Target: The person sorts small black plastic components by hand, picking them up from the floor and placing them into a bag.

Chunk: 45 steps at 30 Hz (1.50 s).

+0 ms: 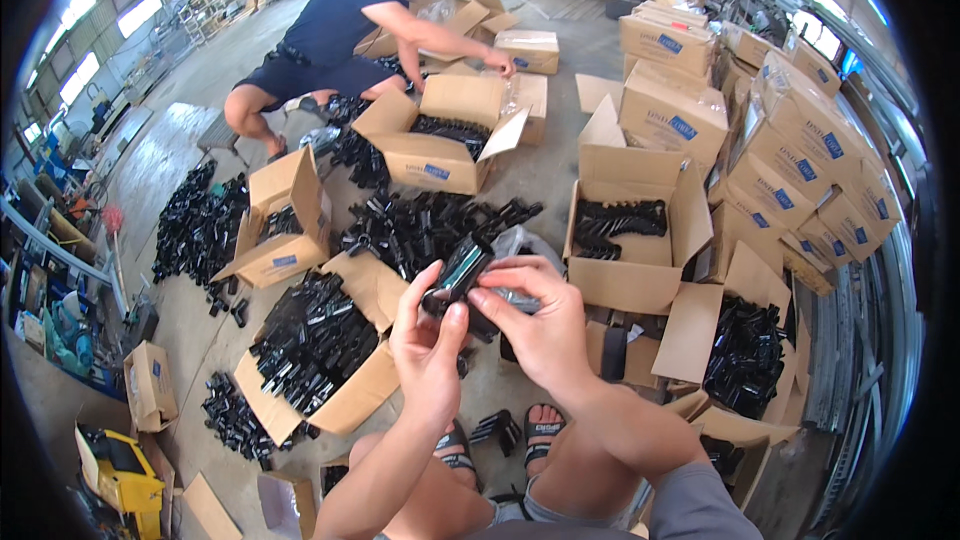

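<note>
In front of me, both hands hold a glossy black part (464,268), which looks like a short moulded piece with an angled end. My left hand (428,345) wraps its fingers and thumb around the part's left side. My right hand (540,325) pinches it from the right with thumb and fingertips. Behind my hands a pile of similar black parts (415,225) lies on the floor. An open carton (350,405) full of loose black parts stands to the left. Another open carton (625,285), on the right, holds parts laid in neat rows.
A co-worker (345,20) crouches at the far left, one arm over an open carton (430,172). Closed cartons (675,105) are stacked at the right, beside long metal profiles (855,420). A yellow machine (130,485) stands at the lower left. More black parts (200,225) cover the floor.
</note>
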Each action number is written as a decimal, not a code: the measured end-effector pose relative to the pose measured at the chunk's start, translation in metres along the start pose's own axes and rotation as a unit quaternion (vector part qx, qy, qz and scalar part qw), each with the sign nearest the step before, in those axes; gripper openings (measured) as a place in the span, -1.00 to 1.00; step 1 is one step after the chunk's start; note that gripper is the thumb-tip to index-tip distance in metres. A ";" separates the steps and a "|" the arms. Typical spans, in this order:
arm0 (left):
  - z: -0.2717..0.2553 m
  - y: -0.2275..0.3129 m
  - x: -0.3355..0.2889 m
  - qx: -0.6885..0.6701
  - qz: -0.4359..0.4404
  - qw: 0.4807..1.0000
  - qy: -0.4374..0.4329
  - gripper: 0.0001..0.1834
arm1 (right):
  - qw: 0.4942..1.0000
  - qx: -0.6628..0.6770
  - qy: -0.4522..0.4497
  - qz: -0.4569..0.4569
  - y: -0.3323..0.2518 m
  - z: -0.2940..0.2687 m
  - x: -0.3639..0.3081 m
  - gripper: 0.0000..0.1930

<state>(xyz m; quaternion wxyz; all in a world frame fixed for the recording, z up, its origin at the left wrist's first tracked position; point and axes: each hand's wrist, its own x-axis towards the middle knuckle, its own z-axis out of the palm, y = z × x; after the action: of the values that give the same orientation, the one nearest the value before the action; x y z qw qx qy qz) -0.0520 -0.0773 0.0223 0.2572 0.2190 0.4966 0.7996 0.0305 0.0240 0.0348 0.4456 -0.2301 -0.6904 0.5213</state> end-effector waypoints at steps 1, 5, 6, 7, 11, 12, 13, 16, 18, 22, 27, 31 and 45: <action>0.000 0.000 0.000 -0.010 0.003 1.000 0.000 -0.45 | 1.000 0.010 -0.002 0.006 -0.001 0.001 -0.001 -0.82; -0.005 -0.004 0.003 0.011 0.008 0.999 -0.033 -0.44 | 1.000 -0.004 -0.001 -0.002 -0.001 0.000 0.000 -0.83; -0.003 -0.004 0.003 0.002 0.009 0.999 -0.034 -0.45 | 1.000 -0.014 0.000 -0.005 -0.001 -0.001 0.000 -0.83; -0.003 -0.005 0.003 0.003 0.008 0.999 -0.034 -0.45 | 1.000 -0.011 0.002 -0.002 0.000 -0.001 0.000 -0.83; -0.006 -0.004 0.003 0.017 0.008 0.999 -0.036 -0.45 | 1.000 0.005 -0.001 0.002 0.000 0.001 -0.001 -0.84; -0.007 -0.003 0.003 0.027 0.010 0.999 -0.039 -0.45 | 1.000 0.012 -0.002 0.001 -0.001 0.003 -0.002 -0.83; -0.008 -0.002 0.003 0.024 0.010 0.999 -0.040 -0.45 | 1.000 0.025 -0.002 0.004 0.001 0.004 -0.002 -0.83; -0.009 -0.003 0.003 0.017 0.011 0.999 -0.042 -0.45 | 0.998 0.067 -0.006 0.020 0.006 0.006 -0.005 -0.81; -0.009 -0.004 0.004 0.009 0.012 0.999 -0.046 -0.44 | 0.995 0.096 -0.013 0.036 0.006 0.005 -0.005 -0.81; -0.009 -0.005 0.003 0.017 0.023 0.999 -0.041 -0.43 | 0.991 0.118 -0.019 0.063 0.006 0.007 -0.006 -0.83; -0.010 -0.004 0.003 0.027 0.022 0.998 -0.049 -0.42 | 0.998 -0.038 0.007 -0.046 0.002 0.009 -0.006 -0.85; 0.000 -0.004 0.000 -0.035 -0.001 0.999 -0.018 -0.47 | 0.989 -0.103 0.031 -0.098 0.003 0.012 -0.007 -0.85; -0.003 -0.011 0.004 0.032 0.027 0.999 -0.032 -0.44 | 0.999 0.000 0.033 -0.038 0.013 0.009 -0.008 -0.84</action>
<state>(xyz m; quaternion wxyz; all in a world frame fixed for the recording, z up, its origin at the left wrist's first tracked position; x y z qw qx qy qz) -0.0550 -0.0723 0.0118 0.2443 0.2659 0.5078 0.7822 0.0246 0.0176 0.0190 0.4880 -0.2209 -0.6837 0.4956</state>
